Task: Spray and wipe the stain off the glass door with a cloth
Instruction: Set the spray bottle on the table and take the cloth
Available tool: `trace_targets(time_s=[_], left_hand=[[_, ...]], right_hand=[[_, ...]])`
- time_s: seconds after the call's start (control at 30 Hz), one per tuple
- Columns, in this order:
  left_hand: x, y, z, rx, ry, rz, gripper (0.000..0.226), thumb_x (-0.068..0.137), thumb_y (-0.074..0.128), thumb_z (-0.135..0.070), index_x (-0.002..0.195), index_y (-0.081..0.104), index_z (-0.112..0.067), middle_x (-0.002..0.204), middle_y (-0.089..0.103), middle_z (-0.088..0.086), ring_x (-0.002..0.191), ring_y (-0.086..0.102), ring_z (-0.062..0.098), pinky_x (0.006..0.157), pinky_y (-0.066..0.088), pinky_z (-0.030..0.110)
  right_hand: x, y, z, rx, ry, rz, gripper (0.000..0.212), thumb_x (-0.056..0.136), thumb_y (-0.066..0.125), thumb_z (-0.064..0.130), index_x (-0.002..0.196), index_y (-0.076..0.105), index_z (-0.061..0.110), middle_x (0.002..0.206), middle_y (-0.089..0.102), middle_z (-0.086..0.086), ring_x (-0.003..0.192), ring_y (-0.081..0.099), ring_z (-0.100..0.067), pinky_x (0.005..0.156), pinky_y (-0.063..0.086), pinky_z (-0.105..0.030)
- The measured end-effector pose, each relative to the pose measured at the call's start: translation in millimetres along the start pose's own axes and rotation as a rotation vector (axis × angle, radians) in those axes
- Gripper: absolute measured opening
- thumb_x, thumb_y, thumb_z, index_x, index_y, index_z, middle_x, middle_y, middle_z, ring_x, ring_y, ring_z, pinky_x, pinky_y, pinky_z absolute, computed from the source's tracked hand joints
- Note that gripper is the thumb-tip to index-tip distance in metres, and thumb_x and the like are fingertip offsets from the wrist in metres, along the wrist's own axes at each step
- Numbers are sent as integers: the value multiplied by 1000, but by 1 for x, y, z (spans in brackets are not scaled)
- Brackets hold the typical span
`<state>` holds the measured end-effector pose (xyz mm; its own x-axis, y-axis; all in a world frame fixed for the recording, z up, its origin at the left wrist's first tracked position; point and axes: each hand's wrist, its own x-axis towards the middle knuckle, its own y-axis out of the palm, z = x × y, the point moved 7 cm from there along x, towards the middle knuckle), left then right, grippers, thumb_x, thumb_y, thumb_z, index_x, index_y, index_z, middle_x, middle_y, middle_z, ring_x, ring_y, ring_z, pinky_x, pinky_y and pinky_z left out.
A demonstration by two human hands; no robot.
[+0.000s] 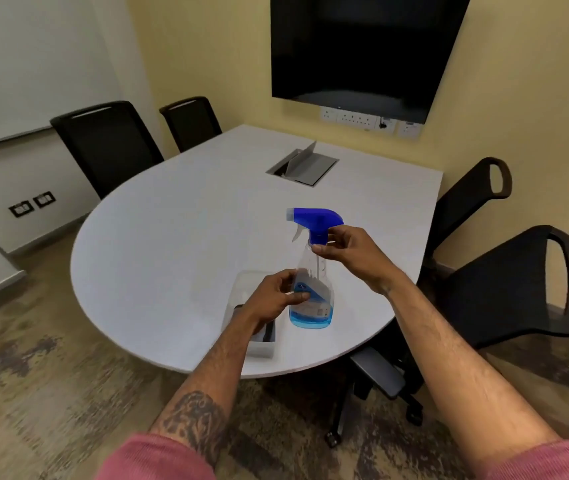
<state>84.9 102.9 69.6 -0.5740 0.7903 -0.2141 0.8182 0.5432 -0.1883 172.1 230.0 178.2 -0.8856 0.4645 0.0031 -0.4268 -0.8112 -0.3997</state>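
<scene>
A clear spray bottle point(312, 265) with a blue trigger head and a little blue liquid at its bottom stands upright on the white table point(172, 237). My left hand point(276, 296) grips the bottle's body at the label. My right hand point(345, 251) pinches the neck just under the blue head. The nozzle points left. No cloth and no glass door are in view.
A white open box point(262, 344) with dark items lies on the table under my left wrist. A cable hatch point(302, 164) sits mid-table. Black chairs stand at the back left point(103, 147) and at the right point(504, 292). A dark screen point(362, 46) hangs on the wall.
</scene>
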Motion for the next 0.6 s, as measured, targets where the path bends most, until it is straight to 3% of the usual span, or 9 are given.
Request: trace_targets(time_s=[0.23,0.33,0.47,0.6], left_hand=[[68,-24,46,72,-68,-39,57,95,68,-7,148,49,-18,152,52,4,141,49,23,112,47,43],[82,-47,79,127,-135,-121,56,92,72,-7,145,52,-14,148,56,7,138,51,25,105,47,32],[93,-75,125,297,-295,-258,57,91,74,-15,143,53,-9,146,56,13,134,54,27,110,43,34],[99,-75,172,533,-491,-200,56,96,64,-23,146,45,-5,147,53,17,133,53,32,106,44,36]], right_hand=[[52,3,-54,23,104,-50,38,91,71,21,127,62,14,117,71,-1,110,65,-18,99,51,-38],[67,8,-83,8,152,-60,38,90,71,20,127,63,14,119,70,-2,114,63,-20,101,48,-39],[88,17,-122,-14,224,-69,40,91,71,19,129,60,12,123,68,-6,118,61,-22,105,46,-42],[102,22,-158,-8,284,-86,46,91,70,18,134,55,11,126,66,-9,120,60,-24,106,47,-46]])
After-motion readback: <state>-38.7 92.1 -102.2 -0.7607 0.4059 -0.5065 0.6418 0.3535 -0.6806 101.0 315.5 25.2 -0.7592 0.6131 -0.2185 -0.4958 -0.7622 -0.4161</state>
